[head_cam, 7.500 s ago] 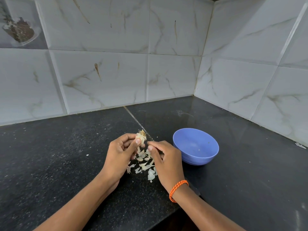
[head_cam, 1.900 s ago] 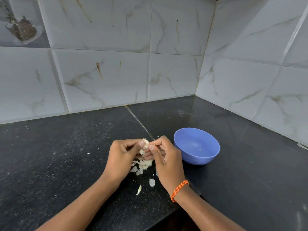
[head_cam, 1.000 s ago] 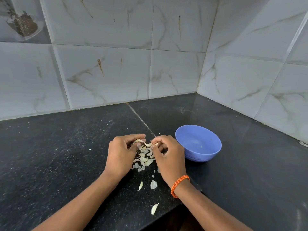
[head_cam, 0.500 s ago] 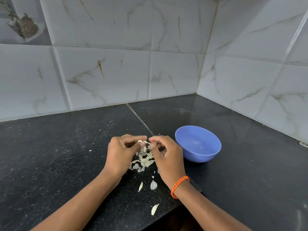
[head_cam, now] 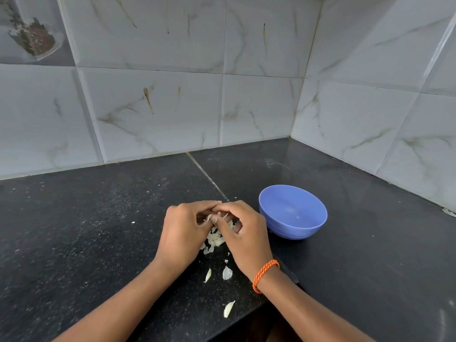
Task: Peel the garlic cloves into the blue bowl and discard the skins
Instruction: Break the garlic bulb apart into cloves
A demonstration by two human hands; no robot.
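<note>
1. landmark: blue bowl [head_cam: 293, 211], round, smooth matte plastic with faint ribbed rings on the outer wall, upright on the black speckled stone counter [head_cam: 86, 230]. only tiny specks visible inside.
2. left hand [head_cam: 181, 235] and right hand [head_cam: 243, 234] sit just left of the bowl, fingertips meeting.
3. grip: both hands have curled fingers pinching a small pale garlic piece [head_cam: 217, 216] between them. mostly hidden, can't tell clove from skin.
4. skins [head_cam: 215, 239]: thin, papery, off-white flakes, piled on the counter under the hands, left of the bowl.
5. three larger curved flakes [head_cam: 227, 272] lie on the near side of the pile, toward the counter edge.
6. orange braided cord band [head_cam: 265, 275] on the right wrist.
7. behind the bowl: glossy marbled grey wall tiles [head_cam: 160, 114].
</note>
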